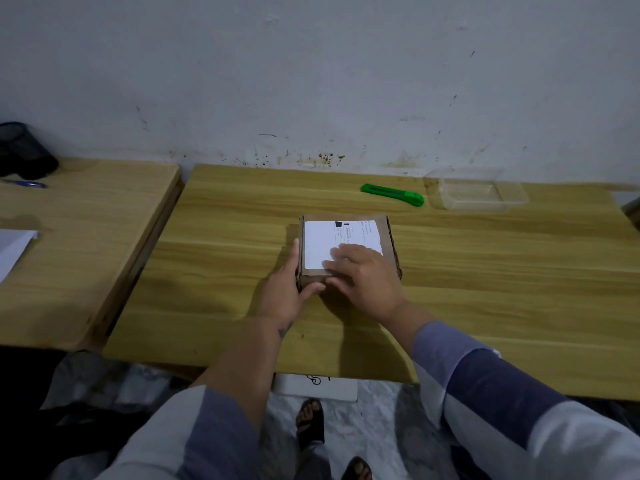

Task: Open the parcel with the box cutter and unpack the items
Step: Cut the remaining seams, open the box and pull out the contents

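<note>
Cardboard parcel (348, 249) sits flat near the middle of the desk (485, 289), white label (329, 242) facing up, flaps shut. No cut visible; task judged at its very start.

Left hand (285, 289): fingers extended along the parcel's left side, thumb hooked on the near left corner. A bracing hold, not a full clench.

Right hand (367, 277): laid palm down on the top near edge, fingers spread loosely over the label, thumb at the front face. Pressing, gripping nothing. Fingertips blurred, so exact contact is hard to judge.

Cutter (393, 194): green, on the desk near the back edge, beyond the parcel and to its right, well apart from both hands. Long axis runs roughly left to right, along the back edge, slightly skewed, with the right end a little nearer the person. The right end is rounded and the left end narrower; I cannot tell which end carries the blade, and none shows.

Clear tub (481, 194) lies just beside the cutter's right end, toward the back right corner.

Judgement: right hand is nearer the cutter, with a forward-right reach past the parcel's far right corner. Left hand is placed to keep the parcel steady. Parcel's long axis runs away from the person, roughly crosswise to the cutter's.
</note>
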A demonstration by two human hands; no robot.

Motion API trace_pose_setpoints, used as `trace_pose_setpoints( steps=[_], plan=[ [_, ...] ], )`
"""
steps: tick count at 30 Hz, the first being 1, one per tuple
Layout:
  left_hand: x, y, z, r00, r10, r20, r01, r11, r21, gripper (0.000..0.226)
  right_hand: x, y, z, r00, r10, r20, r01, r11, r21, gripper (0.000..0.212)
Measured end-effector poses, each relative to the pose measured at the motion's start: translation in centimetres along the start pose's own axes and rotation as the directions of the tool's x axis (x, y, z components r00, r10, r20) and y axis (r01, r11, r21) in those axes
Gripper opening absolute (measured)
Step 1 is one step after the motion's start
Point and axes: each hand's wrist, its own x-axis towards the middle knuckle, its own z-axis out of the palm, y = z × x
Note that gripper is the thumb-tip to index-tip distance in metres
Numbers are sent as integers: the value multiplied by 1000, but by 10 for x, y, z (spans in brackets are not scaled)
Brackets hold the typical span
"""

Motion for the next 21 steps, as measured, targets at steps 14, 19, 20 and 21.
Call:
trace_pose_setpoints(
  steps=[14, 19, 20, 21],
  plan=[
    [4, -7, -3, 1000, 18, -5, -18, 999, -51, 96, 8, -4, 13, 999, 46, 4, -46, 999, -24, 30],
    [4, -9, -4, 1000, 9, 13, -9, 999, -35, 96, 8, -6, 4, 1000, 10, -19, -11, 1000, -19, 24],
    [4, -10, -4, 1000, 11, 17, -10, 1000, -28, 95, 8, -6, 3, 1000, -14, -26, 12, 998, -55, 23],
    [4, -11, -4, 1000, 10, 22, -10, 1000, -27, 95, 8, -7, 3, 999, -31, -20, 29, 996, -84, 26]
  ],
)
